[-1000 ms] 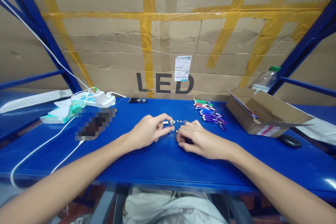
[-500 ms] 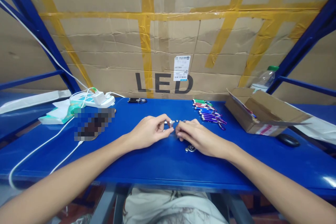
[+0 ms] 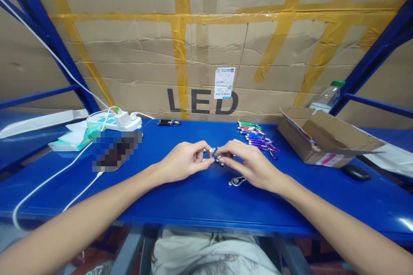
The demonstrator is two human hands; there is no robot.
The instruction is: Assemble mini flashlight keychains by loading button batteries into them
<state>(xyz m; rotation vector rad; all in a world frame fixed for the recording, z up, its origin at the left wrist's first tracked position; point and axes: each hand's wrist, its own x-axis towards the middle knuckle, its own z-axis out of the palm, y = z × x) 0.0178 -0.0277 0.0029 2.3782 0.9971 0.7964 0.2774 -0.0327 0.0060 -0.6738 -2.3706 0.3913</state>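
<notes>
My left hand [image 3: 187,162] pinches a small silver tube [image 3: 212,150] between thumb and forefinger, much of it covered by the fingers. Facing it from close by, my right hand [image 3: 253,164] has its thumb and forefinger drawn together on a tiny silver piece [image 3: 217,159] that looks like a button cell. Another small round piece [image 3: 222,164] shows just below the right fingertips. Under the right hand, a silver carabiner clip [image 3: 238,181] lies on the blue table [image 3: 180,206] with a small silver disc [image 3: 230,183] beside it.
Green, red, blue and purple mini torches with clips [image 3: 254,137] lie in a row behind my right hand. Black ones [image 3: 169,123] lie at the back. An open cardboard box [image 3: 329,142] and a black mouse [image 3: 355,172] stand right; a power strip [image 3: 129,123], tissues [image 3: 72,137] and phone [image 3: 118,152] left.
My right hand has opened out slightly and shifted, showing the tiny silver piece at its fingertips and more of the carabiner clip. The left hand keeps its pinch on the silver tube.
</notes>
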